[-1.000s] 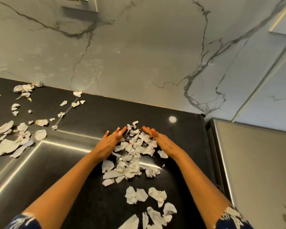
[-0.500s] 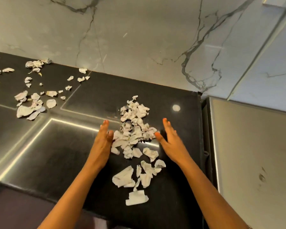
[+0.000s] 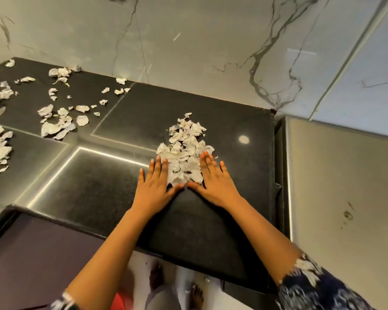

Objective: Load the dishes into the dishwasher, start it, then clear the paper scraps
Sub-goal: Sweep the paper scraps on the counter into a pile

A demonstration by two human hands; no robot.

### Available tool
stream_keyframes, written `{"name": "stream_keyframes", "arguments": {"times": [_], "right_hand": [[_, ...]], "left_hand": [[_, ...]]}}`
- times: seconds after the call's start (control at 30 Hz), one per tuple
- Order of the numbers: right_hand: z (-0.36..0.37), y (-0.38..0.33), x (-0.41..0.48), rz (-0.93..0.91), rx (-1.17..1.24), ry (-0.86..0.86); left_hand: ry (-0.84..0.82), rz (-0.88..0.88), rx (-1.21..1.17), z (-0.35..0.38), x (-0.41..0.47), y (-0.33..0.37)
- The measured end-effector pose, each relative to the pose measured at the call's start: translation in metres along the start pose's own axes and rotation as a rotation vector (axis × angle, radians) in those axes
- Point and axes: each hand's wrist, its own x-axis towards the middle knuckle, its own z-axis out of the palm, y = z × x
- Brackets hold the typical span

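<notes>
A glossy black worktop (image 3: 87,180) lies under the fingers (image 3: 158,167), and a grey-veined marble wall (image 3: 199,52) rises beyond them. Right of the fingers sits a brushed steel surface (image 3: 345,175).

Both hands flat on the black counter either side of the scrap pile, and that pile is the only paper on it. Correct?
Not quite. The left hand and right hand do flank the pile on the black counter, but the head view shows many more scraps scattered farther left.
</notes>
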Motion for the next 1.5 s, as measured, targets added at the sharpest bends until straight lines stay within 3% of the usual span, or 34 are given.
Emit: {"name": "stream_keyframes", "arguments": {"times": [0.17,0.27,0.33,0.4,0.5,0.67,0.73,0.8,0.87,0.93,1.03,1.13,1.27,1.4,1.5], "right_hand": [[-0.023,0.010,0.029,-0.014,0.217,0.073],[-0.018,0.019,0.007,0.209,0.358,0.249],[-0.009,0.021,-0.007,0.417,0.298,0.209],[-0.002,0.013,-0.004,0.473,0.164,0.162],[-0.005,-0.002,0.027,0.336,0.166,0.086],[-0.044,0.026,0.102,0.270,0.556,0.111],[-0.057,0.042,0.132,0.299,0.516,0.090],[-0.067,0.041,0.153,0.248,0.471,-0.005],[-0.076,0.031,0.166,0.163,0.440,-0.081],[-0.078,0.018,0.175,0.139,0.379,0.033],[-0.072,-0.019,0.184,0.095,0.330,0.252],[-0.059,-0.095,0.205,-0.134,0.226,0.223],[-0.024,-0.222,0.227,-0.465,0.085,0.111],[0.015,-0.325,0.254,-0.606,0.040,0.061],[0.028,-0.370,0.287,-0.715,-0.120,0.032]], "left_hand": [[0.102,-0.032,-0.227,-0.017,0.030,-0.003],[0.250,-0.222,-0.235,-0.015,0.008,-0.024],[0.244,-0.322,-0.140,-0.009,-0.003,-0.031],[0.207,-0.343,-0.117,-0.007,0.005,-0.026],[0.153,-0.267,-0.176,-0.013,0.041,-0.011],[0.189,-0.204,-0.403,-0.033,0.099,-0.025],[0.239,-0.194,-0.372,-0.035,0.116,-0.035],[0.170,-0.136,-0.308,-0.037,0.123,-0.039],[0.077,-0.082,-0.445,-0.047,0.118,-0.041],[0.110,-0.096,-0.645,-0.066,0.102,-0.060],[0.370,-0.209,-0.635,-0.092,0.062,-0.139],[0.615,-0.502,-0.484,-0.107,0.001,-0.250],[0.782,-0.998,-0.267,-0.126,-0.090,-0.371],[0.643,-1.233,-0.329,-0.126,-0.127,-0.454],[0.451,-1.156,-0.307,-0.111,-0.096,-0.462]]}}
